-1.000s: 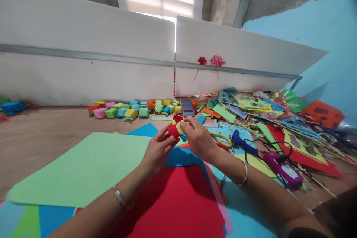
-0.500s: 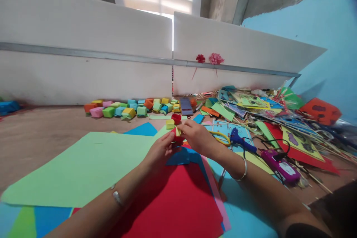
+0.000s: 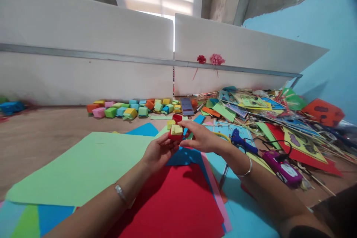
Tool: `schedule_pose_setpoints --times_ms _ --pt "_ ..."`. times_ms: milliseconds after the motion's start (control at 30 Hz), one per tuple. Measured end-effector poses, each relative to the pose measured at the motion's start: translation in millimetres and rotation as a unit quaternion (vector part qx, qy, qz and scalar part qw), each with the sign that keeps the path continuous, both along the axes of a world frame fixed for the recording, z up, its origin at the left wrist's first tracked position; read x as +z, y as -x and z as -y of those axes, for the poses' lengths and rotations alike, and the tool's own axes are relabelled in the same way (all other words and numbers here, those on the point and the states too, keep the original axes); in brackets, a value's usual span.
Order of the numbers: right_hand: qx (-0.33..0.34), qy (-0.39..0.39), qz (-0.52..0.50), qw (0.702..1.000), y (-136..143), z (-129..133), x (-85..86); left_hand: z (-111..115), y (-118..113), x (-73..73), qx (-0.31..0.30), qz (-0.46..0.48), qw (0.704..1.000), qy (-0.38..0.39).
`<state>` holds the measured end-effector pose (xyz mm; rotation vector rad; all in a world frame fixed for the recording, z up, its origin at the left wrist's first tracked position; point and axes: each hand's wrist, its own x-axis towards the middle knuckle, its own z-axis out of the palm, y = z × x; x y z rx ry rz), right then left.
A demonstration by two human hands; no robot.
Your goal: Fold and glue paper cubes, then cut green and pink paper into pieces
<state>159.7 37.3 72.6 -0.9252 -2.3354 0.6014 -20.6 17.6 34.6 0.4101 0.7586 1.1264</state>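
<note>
My left hand (image 3: 156,154) grips a small red paper box (image 3: 174,137) between thumb and fingers. Pale yellow folded paper (image 3: 176,129) fills the top of the box. Just to the right, my right hand (image 3: 203,137) is open, thumb and fingers apart around the box's right side; whether a fingertip touches it I cannot tell. Behind the box stand a small yellow paper cube (image 3: 170,123) and a red curved paper piece (image 3: 177,118). Beneath both hands lie red card sheets (image 3: 173,200) and blue paper (image 3: 178,157).
Several coloured paper cubes (image 3: 111,112) line the back beside a phone (image 3: 186,106). A blue glue gun (image 3: 242,142) is at right, its cord near a purple power strip (image 3: 283,169). Paper scraps and sticks (image 3: 267,108) pile up at back right. A large green sheet (image 3: 83,171) lies left.
My right hand has drawn back to the right from the red box and its fingers have spread. The box has turned, so the yellow paper in its top now shows.
</note>
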Motion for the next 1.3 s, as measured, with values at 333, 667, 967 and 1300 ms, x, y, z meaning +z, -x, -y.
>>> schedule_pose_setpoints --times_ms 333,667,967,1300 --pt "0.032 0.193 -0.109 0.975 -6.0 -13.0 -6.8 -0.4 -1.7 -15.1 -0.064 0.044 0.997 -0.008" --pt "0.051 0.252 -0.111 0.96 0.6 -11.5 -10.9 -6.0 -3.2 -20.9 -0.067 0.072 0.994 -0.048" --pt "-0.022 0.131 -0.068 0.989 32.0 -58.9 31.8 -7.1 -2.1 -37.4 -0.171 0.069 0.976 -0.116" --pt "-0.06 -0.046 0.169 0.983 191.7 -132.8 28.5 21.6 -11.9 -44.3 -0.585 0.02 0.786 -0.201"
